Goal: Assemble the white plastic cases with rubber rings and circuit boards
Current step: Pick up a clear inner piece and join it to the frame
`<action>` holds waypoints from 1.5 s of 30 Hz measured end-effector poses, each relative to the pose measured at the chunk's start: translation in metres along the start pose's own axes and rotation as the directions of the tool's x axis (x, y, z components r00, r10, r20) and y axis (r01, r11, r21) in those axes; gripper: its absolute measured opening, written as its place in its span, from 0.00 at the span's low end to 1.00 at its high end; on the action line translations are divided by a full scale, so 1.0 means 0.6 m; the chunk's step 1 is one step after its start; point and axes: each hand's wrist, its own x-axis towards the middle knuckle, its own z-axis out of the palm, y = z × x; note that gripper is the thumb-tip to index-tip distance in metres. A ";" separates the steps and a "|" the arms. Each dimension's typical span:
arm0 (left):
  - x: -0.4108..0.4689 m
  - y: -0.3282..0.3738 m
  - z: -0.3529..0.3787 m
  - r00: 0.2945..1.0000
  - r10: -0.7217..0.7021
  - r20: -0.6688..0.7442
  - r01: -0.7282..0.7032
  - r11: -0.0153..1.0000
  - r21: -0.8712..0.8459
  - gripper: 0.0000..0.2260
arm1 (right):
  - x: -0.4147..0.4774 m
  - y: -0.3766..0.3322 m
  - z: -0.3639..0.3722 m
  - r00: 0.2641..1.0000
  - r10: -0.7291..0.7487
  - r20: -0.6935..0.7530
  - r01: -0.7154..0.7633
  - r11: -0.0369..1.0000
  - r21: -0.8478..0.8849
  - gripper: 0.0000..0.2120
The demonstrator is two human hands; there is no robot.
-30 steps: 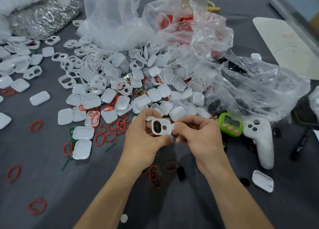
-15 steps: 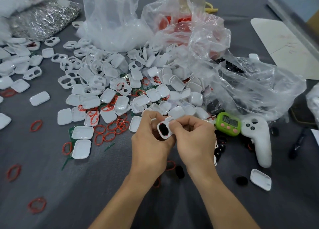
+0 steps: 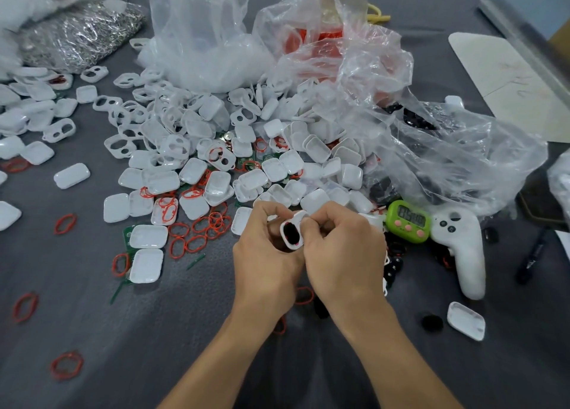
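Just left of the timer, both hands meet over one case, held up off the cloth. The left hand curls round its left side and back, and the right hand pinches its upper right edge, so both are clamped on it. Fingers cover the case's top half. What shows is a white rim round a black oval, with a thin trace of red at the lower edge that I cannot make out. The pile of loose cases spreads up and left of the timer, with red rings scattered along its near edge. Green boards lie far left of the timer, only corners poking out from under cases. Above the timer a crumpled clear bag holds dark pieces too blurred to name. Black parts below the timer are half hidden behind the right hand. A white controller lies touching the timer's right side.
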 end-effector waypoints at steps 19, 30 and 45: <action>0.009 0.042 -0.025 0.970 0.036 0.238 0.047 0.942 -0.333 0.16 | 0.000 0.008 -0.014 0.985 0.056 0.162 -0.133 0.845 0.518 0.09; 0.015 0.063 -0.036 0.965 0.072 0.252 0.007 0.954 -0.300 0.13 | -0.012 0.005 -0.031 0.996 -0.090 0.024 0.066 0.865 0.498 0.14; 0.030 0.019 -0.045 0.932 0.000 0.362 0.124 0.939 -0.319 0.21 | 0.018 0.032 -0.019 0.913 0.040 0.406 -0.342 0.617 0.709 0.13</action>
